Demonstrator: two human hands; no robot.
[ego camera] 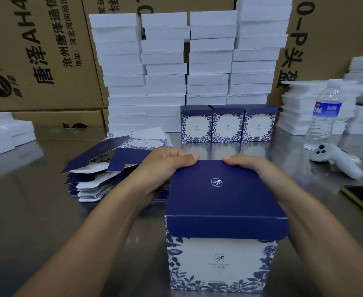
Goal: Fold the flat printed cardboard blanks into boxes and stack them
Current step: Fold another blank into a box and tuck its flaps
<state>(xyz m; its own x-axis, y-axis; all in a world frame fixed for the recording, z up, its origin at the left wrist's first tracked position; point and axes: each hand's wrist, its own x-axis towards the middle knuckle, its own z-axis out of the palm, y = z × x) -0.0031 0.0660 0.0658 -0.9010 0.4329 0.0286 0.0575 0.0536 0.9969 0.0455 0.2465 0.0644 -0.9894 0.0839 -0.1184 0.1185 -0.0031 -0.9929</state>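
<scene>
A folded blue-and-white printed box [223,228] stands upright on the steel table right in front of me, its dark blue lid closed with the front flap hanging outside. My left hand [165,168] grips the box's far left top corner, fingers curled over the back edge. My right hand [255,168] grips the far right top corner the same way. Three finished boxes [227,124] stand in a row further back. To the left lies a loose pile of flat printed blanks [112,163].
Tall stacks of white foam blocks [189,67] rise behind the row, with more foam at the left [3,133] and right [317,108]. A water bottle [324,116], a white controller [337,161] and a dark phone [362,198] lie at the right. Brown cartons [37,50] form the backdrop.
</scene>
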